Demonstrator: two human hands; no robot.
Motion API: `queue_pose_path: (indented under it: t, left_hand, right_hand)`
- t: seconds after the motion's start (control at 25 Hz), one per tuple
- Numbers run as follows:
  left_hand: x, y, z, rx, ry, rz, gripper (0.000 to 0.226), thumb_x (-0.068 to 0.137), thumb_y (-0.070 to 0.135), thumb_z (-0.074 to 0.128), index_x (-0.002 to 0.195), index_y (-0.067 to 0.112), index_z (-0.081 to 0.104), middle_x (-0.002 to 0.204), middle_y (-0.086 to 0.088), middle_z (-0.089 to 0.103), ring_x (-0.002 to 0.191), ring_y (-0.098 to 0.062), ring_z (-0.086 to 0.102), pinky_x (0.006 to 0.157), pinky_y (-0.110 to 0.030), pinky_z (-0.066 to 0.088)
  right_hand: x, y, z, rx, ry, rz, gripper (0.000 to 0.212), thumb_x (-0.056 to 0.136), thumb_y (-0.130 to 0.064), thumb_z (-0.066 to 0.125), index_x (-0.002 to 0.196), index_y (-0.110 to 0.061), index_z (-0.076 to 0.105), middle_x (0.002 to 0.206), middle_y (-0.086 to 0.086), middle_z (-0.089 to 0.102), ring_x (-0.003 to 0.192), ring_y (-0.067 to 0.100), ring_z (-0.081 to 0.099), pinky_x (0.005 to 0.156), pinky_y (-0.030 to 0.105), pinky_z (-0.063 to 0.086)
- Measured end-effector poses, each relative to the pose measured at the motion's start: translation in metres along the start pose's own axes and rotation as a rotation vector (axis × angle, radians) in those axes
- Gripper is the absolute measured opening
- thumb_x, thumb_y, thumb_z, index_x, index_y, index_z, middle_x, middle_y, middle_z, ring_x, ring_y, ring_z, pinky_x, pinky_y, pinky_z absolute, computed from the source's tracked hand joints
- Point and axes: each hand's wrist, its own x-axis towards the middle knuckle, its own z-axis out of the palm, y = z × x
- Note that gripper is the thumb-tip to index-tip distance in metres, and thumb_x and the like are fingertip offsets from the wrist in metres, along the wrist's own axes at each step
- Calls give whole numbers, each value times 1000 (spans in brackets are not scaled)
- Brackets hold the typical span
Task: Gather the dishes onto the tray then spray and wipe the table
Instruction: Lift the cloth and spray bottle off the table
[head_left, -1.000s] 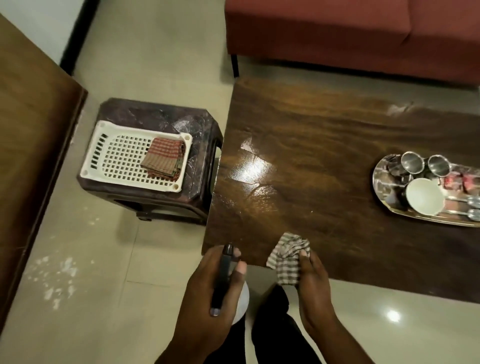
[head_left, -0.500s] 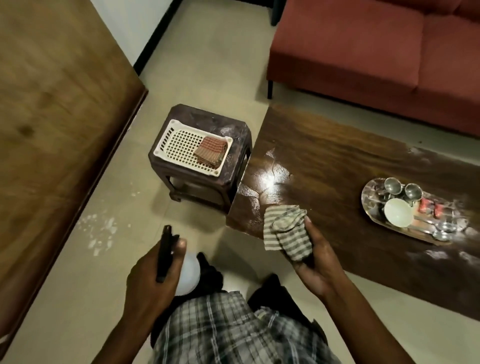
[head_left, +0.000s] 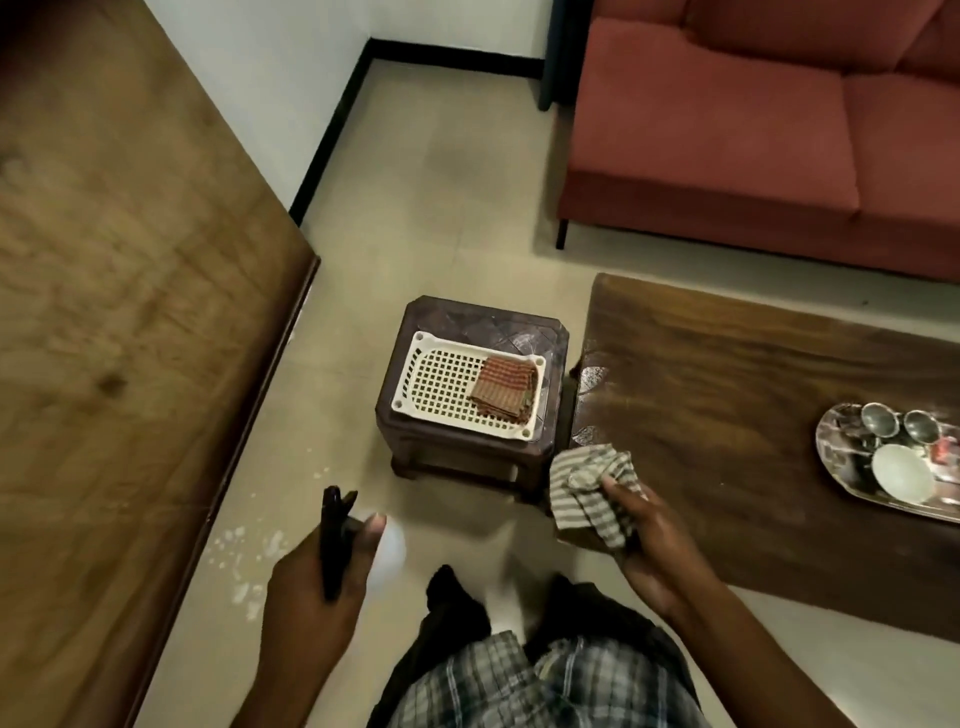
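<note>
Steel and white dishes (head_left: 904, 470) already sit on the oval steel tray (head_left: 837, 441) at three o'clock, so the left hand (head_left: 311, 587) grips the black-triggered white spray bottle (head_left: 388, 545) and the right hand (head_left: 649, 540) clutches the crumpled grey-striped cloth (head_left: 587, 483), likely for wiping.

One camera only, on my head, wide-angle. Faces forward and steeply down. Left hand (head_left: 311, 597), right hand (head_left: 649, 540) close at bottom; desk (head_left: 727, 389) right, sofa (head_left: 701, 130) far.
</note>
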Motion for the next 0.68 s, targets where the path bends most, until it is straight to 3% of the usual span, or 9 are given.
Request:
queue_pose_path:
  t: [0.08,0.16,0.24,0.32,0.48,0.56,0.68]
  left_hand:
    - [46,5,0,20,-48,108,37,91,77,59,93,43,73,71,9,77,65,-7,74,70,-41,64]
    - [92,16,12,19,-84,162,28,91,73,63,99,48,72,85,9,80,75,-13,78,75,-45,66]
    - [137,27,35,-8,-107,202,14,92,72,65,101,62,68,96,9,81,81,-15,79,77,-45,68]
    - [179,31,65,-17,-145,224,17,92,72,65,102,58,67,103,5,81,87,-18,80,79,-47,69]
    - [243,24,123,-5,-239,202,33,96,61,69,98,29,70,98,10,80,87,-11,78,78,-46,67]
    - [266,15,146,5,-266,199,34,96,59,70,96,25,72,91,9,80,83,-5,76,75,-38,64]
    - [287,-3,168,24,-301,215,27,98,53,72,99,25,71,88,5,77,81,-11,75,78,-38,63]
  right_hand:
    - [21,-4,28,91,23,5,41,97,-11,67,135,1,68,136,30,69,116,39,68,98,48,56]
    - [50,-8,50,173,29,26,40,99,-6,61,138,2,65,132,23,73,105,28,76,85,36,66]
    - [89,-11,69,212,33,68,40,102,-1,55,140,3,62,134,24,72,109,30,74,88,38,65]
    - [131,-12,85,209,47,99,37,102,1,52,138,2,64,134,23,72,114,33,71,95,39,61]
    - [202,-3,112,103,128,148,21,101,1,55,115,-6,69,107,13,79,85,23,74,73,33,62]
    - [235,8,121,87,189,180,21,100,1,56,114,-8,70,103,10,80,83,21,75,68,33,61]
    - [274,24,128,68,224,215,23,100,-2,58,117,-9,73,99,7,84,79,18,79,62,30,61]
